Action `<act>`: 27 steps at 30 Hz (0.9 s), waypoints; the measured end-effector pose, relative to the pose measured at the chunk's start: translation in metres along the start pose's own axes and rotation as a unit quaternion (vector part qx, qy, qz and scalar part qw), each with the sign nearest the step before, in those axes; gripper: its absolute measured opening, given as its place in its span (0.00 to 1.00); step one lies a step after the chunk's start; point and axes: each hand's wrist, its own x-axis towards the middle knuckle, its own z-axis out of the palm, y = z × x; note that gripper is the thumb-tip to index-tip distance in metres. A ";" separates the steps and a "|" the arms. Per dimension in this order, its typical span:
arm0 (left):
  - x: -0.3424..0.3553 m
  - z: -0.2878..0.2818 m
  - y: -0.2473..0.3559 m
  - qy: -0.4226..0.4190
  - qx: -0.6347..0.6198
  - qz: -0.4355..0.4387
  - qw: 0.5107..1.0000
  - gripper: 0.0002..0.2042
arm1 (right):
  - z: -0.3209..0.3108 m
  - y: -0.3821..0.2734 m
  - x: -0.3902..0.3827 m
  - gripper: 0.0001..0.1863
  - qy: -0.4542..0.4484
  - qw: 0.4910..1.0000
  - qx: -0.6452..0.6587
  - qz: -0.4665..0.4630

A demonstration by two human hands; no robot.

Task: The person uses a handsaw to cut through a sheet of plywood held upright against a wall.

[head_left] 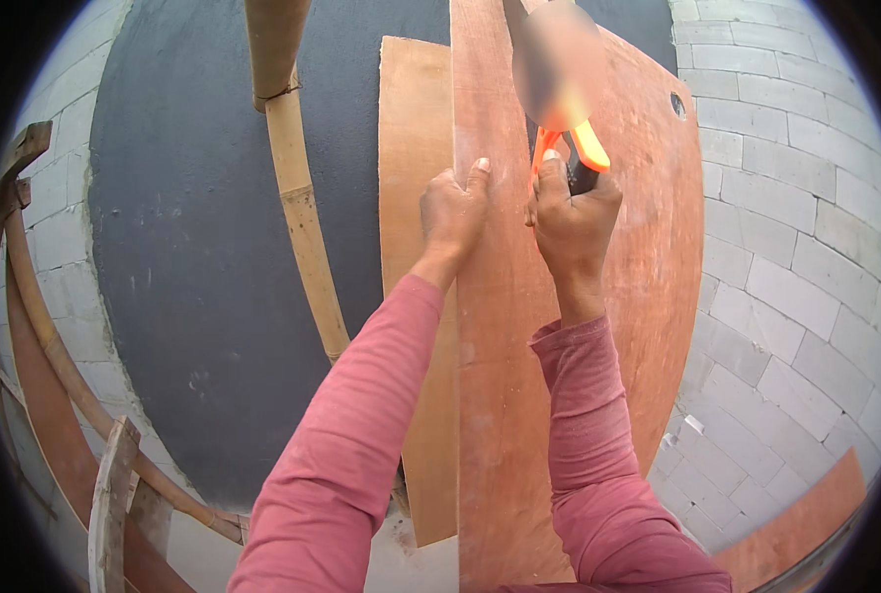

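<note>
A tall reddish plywood sheet [648, 247] stands upright against the wall in front of me. My left hand [452, 212] grips its left edge, thumb up on the face of the sheet. My right hand [571, 217] is closed around an orange and black hand tool [571, 153] held against the sheet just right of the left hand; the tool's upper part is blurred out. Both forearms wear pink sleeves and rise from the lower edge.
A lighter narrow plywood strip [413, 138] leans behind the sheet's left edge. A bamboo pole [302, 208] leans on the dark grey rendered wall [193, 247]. Curved wooden pieces [55, 395] stand at the left. Grey block wall [796, 247] at the right, a board [801, 519] lower right.
</note>
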 end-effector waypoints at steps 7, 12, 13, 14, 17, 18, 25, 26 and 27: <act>-0.001 0.019 0.016 0.012 0.003 0.024 1.000 0.27 | 0.043 0.008 0.157 0.08 -0.054 0.993 0.068 0.084; 0.000 0.010 0.007 0.002 0.010 0.009 1.000 0.27 | 0.009 -0.009 0.055 0.09 -0.028 0.994 0.059 0.086; -0.002 0.006 0.002 0.003 0.016 0.010 1.000 0.27 | -0.004 0.009 0.012 0.11 -0.026 0.999 -0.013 0.032; 0.000 -0.001 -0.002 0.006 0.026 0.006 1.000 0.27 | -0.008 0.005 -0.025 0.11 -0.009 1.000 -0.006 0.022; -0.002 0.006 0.004 -0.002 0.015 0.003 1.000 0.27 | -0.011 -0.005 -0.006 0.12 -0.001 0.997 0.046 0.058; -0.005 0.011 0.008 -0.010 0.006 0.002 1.000 0.27 | -0.006 -0.005 0.025 0.12 -0.006 0.989 0.100 0.110; 0.000 0.007 0.023 -0.005 -0.041 0.003 0.999 0.26 | 0.029 -0.003 0.104 0.08 -0.025 0.994 0.064 0.088; 0.000 0.012 0.016 -0.007 -0.037 -0.001 0.999 0.26 | 0.013 -0.005 0.072 0.08 -0.026 0.995 0.049 0.081; -0.002 0.009 0.003 -0.011 -0.024 -0.011 1.000 0.27 | -0.001 -0.002 0.024 0.08 -0.026 0.995 0.038 0.085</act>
